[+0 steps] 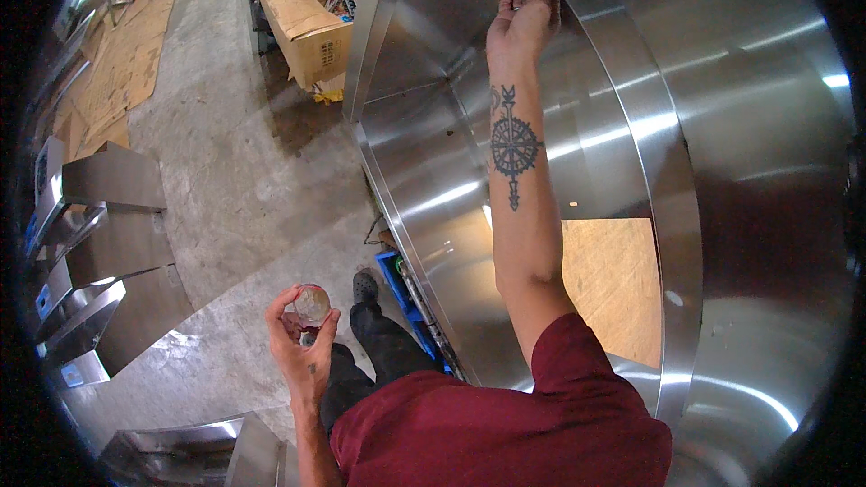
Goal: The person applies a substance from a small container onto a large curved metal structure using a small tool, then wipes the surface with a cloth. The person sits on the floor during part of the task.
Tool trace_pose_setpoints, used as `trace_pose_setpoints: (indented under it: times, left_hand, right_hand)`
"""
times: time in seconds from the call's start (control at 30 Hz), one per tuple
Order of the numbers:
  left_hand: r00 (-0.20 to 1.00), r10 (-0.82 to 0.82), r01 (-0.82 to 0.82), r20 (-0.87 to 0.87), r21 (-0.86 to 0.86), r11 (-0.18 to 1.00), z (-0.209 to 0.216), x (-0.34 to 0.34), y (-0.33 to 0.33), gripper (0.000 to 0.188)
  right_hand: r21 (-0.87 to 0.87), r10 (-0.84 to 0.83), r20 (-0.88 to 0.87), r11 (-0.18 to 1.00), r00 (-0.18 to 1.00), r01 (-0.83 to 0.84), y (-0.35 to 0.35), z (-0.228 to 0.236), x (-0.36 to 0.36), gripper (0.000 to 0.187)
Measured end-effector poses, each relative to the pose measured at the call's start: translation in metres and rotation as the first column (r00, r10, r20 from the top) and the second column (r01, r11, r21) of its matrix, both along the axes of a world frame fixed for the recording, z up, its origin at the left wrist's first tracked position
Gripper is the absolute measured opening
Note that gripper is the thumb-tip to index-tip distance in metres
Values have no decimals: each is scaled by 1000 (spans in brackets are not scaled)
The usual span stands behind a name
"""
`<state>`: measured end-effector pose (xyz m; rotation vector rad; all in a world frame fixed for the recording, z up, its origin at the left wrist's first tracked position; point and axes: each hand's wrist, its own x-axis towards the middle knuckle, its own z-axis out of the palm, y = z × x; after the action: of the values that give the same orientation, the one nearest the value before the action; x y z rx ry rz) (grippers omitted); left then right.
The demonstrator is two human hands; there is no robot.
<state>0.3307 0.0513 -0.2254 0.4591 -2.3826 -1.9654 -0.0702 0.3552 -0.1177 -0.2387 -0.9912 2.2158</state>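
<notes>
My left hand (302, 343) is raised over the floor at the lower left. Its thumb and fingers grip a small round clear container (313, 304) with a pale face and a reddish edge. My right arm stretches across a large stainless-steel housing (424, 144) with folded rims. At the far end of it, my right hand (525, 13) is against the steel near a curved inner edge, its fingers curled in. Whatever those fingers pinch, if anything, is too small to make out. A square opening in the steel shows a wooden board (613, 289).
Several folded steel parts (117, 261) stand on the concrete floor to the left, with another steel piece (194, 451) at the lower left. An open cardboard box (311, 45) sits beyond the housing. A blue rack (410, 302) is beside my legs. Flattened cardboard (126, 54) lies far left.
</notes>
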Motion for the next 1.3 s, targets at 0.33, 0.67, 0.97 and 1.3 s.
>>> trace_pose_setpoints:
  times: [0.33, 0.67, 0.97, 1.3]
  left_hand:
    - [999, 21, -21, -26, 7, 1000, 2, -2, 2, 66]
    - [999, 37, -35, -30, 45, 998, 11, 1, 3, 67]
    - [999, 0, 1, -32, 24, 1000, 26, 16, 0, 65]
    - [959, -283, 281, -25, -77, 957, 45, 83, -19, 60]
  right_hand:
    - [-64, 43, -62, 997, 997, -47, 4, -3, -3, 23]
    - [-81, 50, -37, 995, 998, -53, -2, 7, 6, 20]
    - [-26, 300, 51, 954, 953, -299, -33, -48, 154, 14]
    - [853, -29, 396, 381, 918, -356, -139, -54, 498, 11]
